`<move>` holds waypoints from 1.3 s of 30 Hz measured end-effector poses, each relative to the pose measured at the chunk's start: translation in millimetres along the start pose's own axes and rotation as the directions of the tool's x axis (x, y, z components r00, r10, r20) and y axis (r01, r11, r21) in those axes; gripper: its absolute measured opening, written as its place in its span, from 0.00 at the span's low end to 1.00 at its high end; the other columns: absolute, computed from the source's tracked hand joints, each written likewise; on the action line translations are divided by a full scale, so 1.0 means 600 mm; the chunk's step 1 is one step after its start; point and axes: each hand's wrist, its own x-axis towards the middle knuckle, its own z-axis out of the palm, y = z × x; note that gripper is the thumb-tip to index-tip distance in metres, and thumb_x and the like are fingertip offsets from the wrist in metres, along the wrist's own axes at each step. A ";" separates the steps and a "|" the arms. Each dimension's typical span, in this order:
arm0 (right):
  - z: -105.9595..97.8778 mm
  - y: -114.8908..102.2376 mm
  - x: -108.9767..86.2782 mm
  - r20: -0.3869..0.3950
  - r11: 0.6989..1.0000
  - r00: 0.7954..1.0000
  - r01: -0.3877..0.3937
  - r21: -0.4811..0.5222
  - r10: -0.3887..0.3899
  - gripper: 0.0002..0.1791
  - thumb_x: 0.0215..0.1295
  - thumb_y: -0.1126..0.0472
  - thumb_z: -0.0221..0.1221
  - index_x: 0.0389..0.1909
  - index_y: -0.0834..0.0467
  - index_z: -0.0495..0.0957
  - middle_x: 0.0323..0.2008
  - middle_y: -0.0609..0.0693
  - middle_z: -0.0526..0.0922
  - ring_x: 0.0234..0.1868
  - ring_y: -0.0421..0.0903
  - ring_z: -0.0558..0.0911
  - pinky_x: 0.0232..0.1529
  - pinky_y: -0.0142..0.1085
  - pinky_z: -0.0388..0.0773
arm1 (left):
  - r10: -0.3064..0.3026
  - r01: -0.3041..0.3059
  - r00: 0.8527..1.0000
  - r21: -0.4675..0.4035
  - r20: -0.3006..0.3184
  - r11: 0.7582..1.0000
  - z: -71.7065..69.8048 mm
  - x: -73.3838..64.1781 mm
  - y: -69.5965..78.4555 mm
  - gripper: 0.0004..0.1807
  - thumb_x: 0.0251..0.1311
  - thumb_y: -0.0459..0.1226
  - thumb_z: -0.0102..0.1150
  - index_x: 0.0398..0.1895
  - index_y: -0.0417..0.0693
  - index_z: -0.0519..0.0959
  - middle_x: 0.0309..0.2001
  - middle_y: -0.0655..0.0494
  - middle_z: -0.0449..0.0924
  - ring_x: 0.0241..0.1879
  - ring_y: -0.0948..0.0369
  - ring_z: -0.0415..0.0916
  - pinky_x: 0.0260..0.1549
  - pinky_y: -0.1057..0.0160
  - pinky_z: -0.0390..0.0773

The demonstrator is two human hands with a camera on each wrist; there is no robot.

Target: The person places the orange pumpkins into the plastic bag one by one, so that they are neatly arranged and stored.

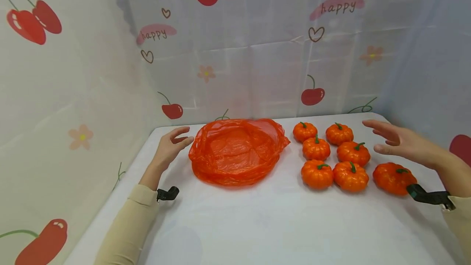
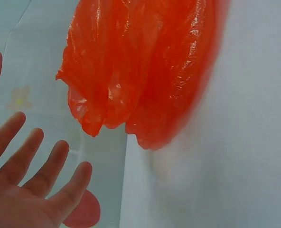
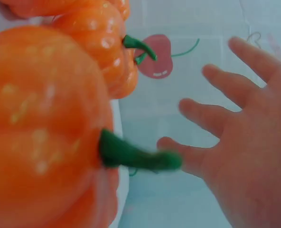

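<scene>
An orange-red plastic bag point(image 1: 239, 150) lies spread on the white table, its mouth opened wide and facing up. My left hand point(image 1: 172, 146) hovers just left of the bag's rim, fingers loosely extended and holding nothing. In the left wrist view the bag point(image 2: 135, 66) hangs in crinkled folds beyond the spread fingers point(image 2: 52, 166). To the right of the bag sit several small orange pumpkins point(image 1: 316, 149) with green stems. My right hand point(image 1: 408, 144) is raised beside them on the right, empty, its fingers spread in the right wrist view. One pumpkin point(image 3: 45, 123) looms close to that wrist camera.
A lone pumpkin point(image 1: 393, 178) sits below the right hand, near the wrist camera point(image 1: 428, 196). Cherry-printed curtains point(image 1: 250, 68) enclose the white table point(image 1: 257, 224) at the back and both sides. Another small camera point(image 1: 168, 193) is strapped to the left wrist.
</scene>
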 end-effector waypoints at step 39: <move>0.038 0.142 -0.067 0.196 0.967 0.974 0.061 0.247 -0.111 0.38 0.66 0.63 0.64 0.76 0.57 0.64 0.68 0.27 0.73 0.62 0.23 0.72 0.50 0.27 0.74 | -0.212 0.218 0.976 -0.162 0.051 0.963 0.047 0.003 -0.058 0.35 0.73 0.43 0.61 0.80 0.67 0.62 0.73 0.45 0.68 0.59 0.51 0.77 0.50 0.64 0.85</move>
